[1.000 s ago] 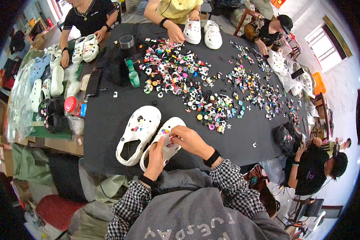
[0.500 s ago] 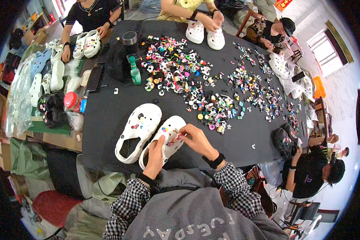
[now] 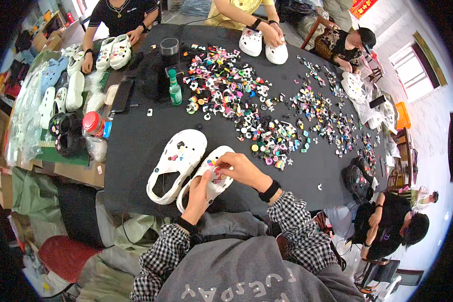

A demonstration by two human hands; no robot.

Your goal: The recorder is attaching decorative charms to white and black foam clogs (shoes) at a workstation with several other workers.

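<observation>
Two white clogs with holes lie side by side at the table's near edge. My left hand (image 3: 197,197) grips the side of the right-hand clog (image 3: 220,188), its thumb on top by the opening. Bent over that clog's upper, my right hand (image 3: 245,172) has its fingertips pinched together beside small colourful charms. Whatever those fingertips hold, if anything, is hidden. A red and pink charm (image 3: 218,177) shows under them. The left-hand clog (image 3: 192,145) rests untouched, with several charms on its upper and its open heel toward me.
A broad heap of loose shoe charms (image 3: 231,90) covers the table's middle and right. A green bottle (image 3: 174,93) and a dark cup (image 3: 169,48) stand beyond the clogs. A red-lidded jar (image 3: 92,123) and more clogs (image 3: 75,90) are at left. Several people sit around the table.
My right hand has moved slightly up and left over the clog, toward its toe. My left hand keeps its grip. At far right, a person's hands have drawn away from the dark clogs.
</observation>
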